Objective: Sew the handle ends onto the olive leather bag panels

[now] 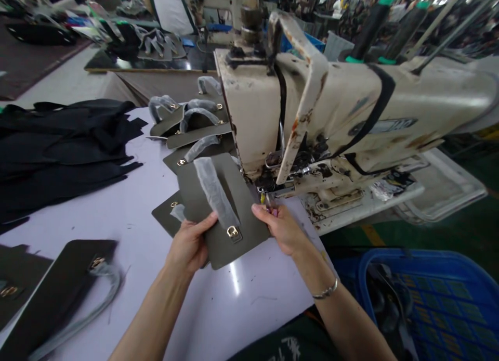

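Observation:
My left hand [189,245] grips the lower left edge of an olive-grey leather panel [230,194], thumb on top. A wrapped strap [214,192] with a gold buckle [233,232] lies across the panel. On the panel's right edge rests my right hand [281,227], closed, with a small tool with a pink tip between its fingers. The panel lies just in front of the needle area of a worn cream sewing machine [343,111].
A row of similar strapped panels [195,129] runs back along the white table [117,215]. Black fabric pieces [58,147] are piled at the left. More dark panels [54,293] lie at the near left. A blue plastic crate [436,298] stands at the lower right.

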### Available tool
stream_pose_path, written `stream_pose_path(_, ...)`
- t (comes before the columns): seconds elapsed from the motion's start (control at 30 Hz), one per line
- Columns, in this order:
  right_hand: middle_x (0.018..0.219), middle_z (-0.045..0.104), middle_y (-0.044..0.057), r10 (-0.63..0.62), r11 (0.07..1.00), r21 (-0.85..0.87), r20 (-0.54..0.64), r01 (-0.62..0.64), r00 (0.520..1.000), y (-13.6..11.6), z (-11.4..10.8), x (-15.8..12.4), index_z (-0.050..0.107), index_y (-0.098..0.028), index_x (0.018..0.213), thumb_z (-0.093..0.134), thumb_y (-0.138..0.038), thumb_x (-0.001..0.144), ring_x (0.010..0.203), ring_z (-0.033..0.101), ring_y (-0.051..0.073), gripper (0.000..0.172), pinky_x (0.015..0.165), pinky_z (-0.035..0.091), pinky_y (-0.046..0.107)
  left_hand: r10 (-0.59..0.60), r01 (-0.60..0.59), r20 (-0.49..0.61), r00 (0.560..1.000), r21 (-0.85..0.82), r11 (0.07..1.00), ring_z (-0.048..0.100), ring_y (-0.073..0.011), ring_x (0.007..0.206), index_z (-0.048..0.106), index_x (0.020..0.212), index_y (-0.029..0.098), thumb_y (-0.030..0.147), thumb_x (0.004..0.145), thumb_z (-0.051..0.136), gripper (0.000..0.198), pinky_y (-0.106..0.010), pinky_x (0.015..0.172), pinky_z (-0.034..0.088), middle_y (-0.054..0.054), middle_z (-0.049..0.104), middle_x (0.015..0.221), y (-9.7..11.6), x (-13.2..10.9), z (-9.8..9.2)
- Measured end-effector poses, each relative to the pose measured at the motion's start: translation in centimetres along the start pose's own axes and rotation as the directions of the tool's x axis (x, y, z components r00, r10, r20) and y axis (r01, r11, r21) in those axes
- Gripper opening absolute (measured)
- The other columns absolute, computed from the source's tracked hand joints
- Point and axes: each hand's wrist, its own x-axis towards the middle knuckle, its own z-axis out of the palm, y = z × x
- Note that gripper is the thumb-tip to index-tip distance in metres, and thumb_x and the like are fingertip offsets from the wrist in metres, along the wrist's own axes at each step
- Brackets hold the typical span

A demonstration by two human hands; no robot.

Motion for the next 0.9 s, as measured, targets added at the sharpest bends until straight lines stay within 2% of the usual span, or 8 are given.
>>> stream_pose_path(0.07,0.051,0.038,-0.008,0.021,0.999,-0.028,0.027,-0.02,0.999,-0.3,-0.5,-0.6,0.051,-0.02,0.056,0.083,-0.054,0.074,0.047,0.032,0.006,0.05,0.046,0.029,0.022,0.1,-0.1,-0.012,0.995,-0.001,0.995,0.079,-0.0309,0.087,0.075,0.107,0.017,0.01,0.065,0.086,0.044,-0.042,0.082,0.068,-0.006,0.082,0.094,0.4,0.5,-0.1)
stream_pose_path(0.1,0.05,0.035,-0.008,0.022,0.999,-0.04,0.034,-0.021,0.999,-0.3,-0.6,-0.9,0.05,-0.02,0.054,0.083,-0.055,0.073,0.046,0.031,0.006,0.052,0.045,0.028,0.023,0.122,-0.122,-0.018,0.992,0.005,0.993,0.079,-0.0306,0.086,0.075,0.105,0.017,0.011,0.065,0.086,0.042,-0.042,0.081,0.068,-0.007,0.082,0.095,0.5,0.8,0.0)
stream_pose_path(0.3,0.05,0.041,-0.006,-0.031,0.992,-0.129,-0.105,0.017,0.994,1.1,-0.6,-1.0,0.059,-0.018,0.059,0.082,-0.055,0.072,0.049,0.052,0.012,0.045,0.049,0.039,0.024,-0.02,0.031,-0.127,0.992,0.085,0.996,0.076,-0.0268,0.064,0.07,0.099,0.015,0.014,0.063,0.087,0.04,-0.041,0.062,0.068,-0.006,0.08,0.084,-0.1,1.7,0.3)
stream_pose_path(0.5,0.049,0.041,-0.005,-0.035,0.99,-0.141,-0.136,0.015,0.99,1.5,-0.9,-0.7,0.058,-0.019,0.057,0.081,-0.055,0.075,0.053,0.058,0.014,0.046,0.053,0.044,0.025,0.061,-0.044,-0.094,0.994,0.17,0.984,0.073,-0.0246,0.059,0.07,0.094,0.015,0.017,0.056,0.089,0.043,-0.035,0.054,0.065,-0.007,0.078,0.082,-0.4,2.5,1.2)
stream_pose_path(0.6,0.051,0.053,-0.003,-0.013,0.991,-0.136,-0.139,-0.006,0.99,1.0,-1.0,-0.8,0.064,-0.017,0.062,0.079,-0.051,0.077,0.053,0.058,0.013,0.04,0.055,0.042,0.025,0.103,-0.082,-0.097,0.99,0.197,0.977,0.074,-0.0248,0.061,0.07,0.095,0.016,0.019,0.054,0.09,0.046,-0.036,0.056,0.065,-0.007,0.078,0.086,-0.2,3.3,1.7)
stream_pose_path(0.7,0.064,0.071,0.005,0.002,0.987,-0.157,-0.178,-0.031,0.984,0.5,-1.0,-0.8,0.075,-0.015,0.072,0.077,-0.047,0.078,0.058,0.056,0.012,0.032,0.054,0.037,0.024,0.15,-0.123,-0.126,0.981,0.198,0.972,0.075,-0.0252,0.066,0.069,0.096,0.019,0.02,0.054,0.091,0.047,-0.037,0.06,0.066,-0.004,0.078,0.087,-0.2,4.2,2.0)
stream_pose_path(0.8,0.066,0.073,0.006,-0.01,0.983,-0.181,-0.218,-0.031,0.976,0.2,-0.8,-0.5,0.078,-0.015,0.071,0.077,-0.047,0.077,0.059,0.053,0.012,0.032,0.052,0.034,0.024,0.221,-0.189,-0.15,0.964,0.2,0.961,0.072,-0.0219,0.064,0.069,0.098,0.023,0.02,0.056,0.093,0.048,-0.036,0.062,0.066,0.0,0.076,0.08,0.0,4.9,2.1)
stream_pose_path(0.9,0.063,0.071,0.005,-0.033,0.986,-0.165,-0.241,-0.008,0.97,0.3,-0.5,-0.1,0.078,-0.016,0.067,0.077,-0.047,0.077,0.06,0.052,0.013,0.032,0.053,0.033,0.025,0.296,-0.271,-0.091,0.951,0.22,0.937,0.07,-0.019,0.062,0.071,0.103,0.024,0.021,0.059,0.093,0.05,-0.033,0.063,0.066,0.002,0.076,0.08,0.4,5.2,2.2)
